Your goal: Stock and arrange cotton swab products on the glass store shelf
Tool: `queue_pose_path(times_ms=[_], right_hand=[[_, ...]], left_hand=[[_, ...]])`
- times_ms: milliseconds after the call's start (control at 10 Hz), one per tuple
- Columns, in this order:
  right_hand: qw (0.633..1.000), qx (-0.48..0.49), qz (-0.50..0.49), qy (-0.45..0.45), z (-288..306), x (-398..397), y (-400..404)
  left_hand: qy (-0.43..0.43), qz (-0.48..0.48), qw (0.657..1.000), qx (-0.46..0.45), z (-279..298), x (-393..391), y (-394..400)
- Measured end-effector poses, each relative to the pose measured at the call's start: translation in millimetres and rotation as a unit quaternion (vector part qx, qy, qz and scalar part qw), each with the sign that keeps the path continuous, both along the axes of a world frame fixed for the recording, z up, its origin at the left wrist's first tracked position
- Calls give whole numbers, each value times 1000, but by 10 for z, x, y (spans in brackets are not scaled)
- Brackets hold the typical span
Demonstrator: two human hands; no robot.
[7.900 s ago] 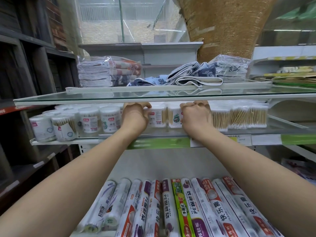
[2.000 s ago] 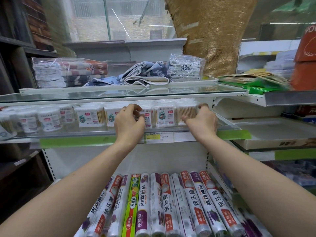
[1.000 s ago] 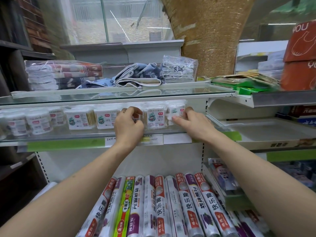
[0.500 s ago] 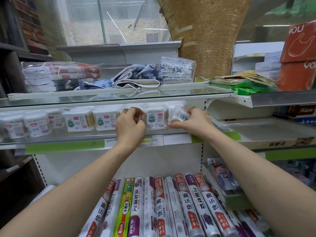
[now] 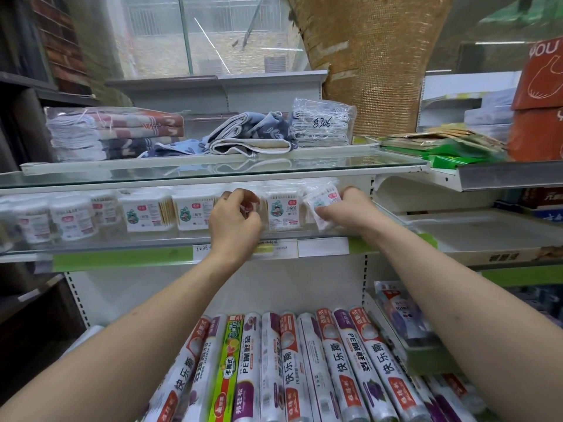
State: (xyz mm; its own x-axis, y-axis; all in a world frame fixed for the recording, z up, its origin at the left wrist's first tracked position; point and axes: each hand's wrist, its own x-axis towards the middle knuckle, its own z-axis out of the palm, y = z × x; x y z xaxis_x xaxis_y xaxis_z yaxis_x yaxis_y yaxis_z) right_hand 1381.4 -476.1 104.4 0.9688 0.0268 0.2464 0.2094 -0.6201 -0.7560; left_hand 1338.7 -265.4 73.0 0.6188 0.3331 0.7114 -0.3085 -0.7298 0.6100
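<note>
A row of white cotton swab packs (image 5: 283, 210) and round swab tubs (image 5: 71, 216) stands along the middle glass shelf (image 5: 122, 243). My left hand (image 5: 234, 222) reaches into the row, its fingers curled round a swab pack that it mostly hides. My right hand (image 5: 347, 210) holds a tilted swab pack (image 5: 321, 204) at the right end of the row, thumb under it and fingers behind.
Folded towels (image 5: 112, 132) and bagged cloths (image 5: 323, 123) lie on the upper glass shelf (image 5: 213, 170). Rolls of cling film (image 5: 289, 367) fill the shelf below. A white side shelf (image 5: 475, 226) adjoins on the right, red boxes (image 5: 539, 102) above it.
Over the last seconds the view and both hands shifted right along the row. My right hand took hold of the end pack and tipped it; it now sits more tilted than half a second ago.
</note>
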Motion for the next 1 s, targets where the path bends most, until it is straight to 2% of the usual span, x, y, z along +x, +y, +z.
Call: queue_pose_path(times_ms=[200,500,700,900,1000], right_hand=[[983,178,-18,-42,-121,90,-60],[990,98,-81,-58,-131,151,17],[990,28,-117,-71,-90,-15,47],[970,-56,-163,-174,-120,-271,166],[957,-111,-150,-222,-165,-449,324]], left_hand=[[1,-2,1000,-3,-13,21,0],[7,4,1000,1,-9,-4,-10],[14,-32,999,-4,-1,-101,57],[6,-46,999,4,4,-236,165],[-15,-19,999,49,-25,-318,222]])
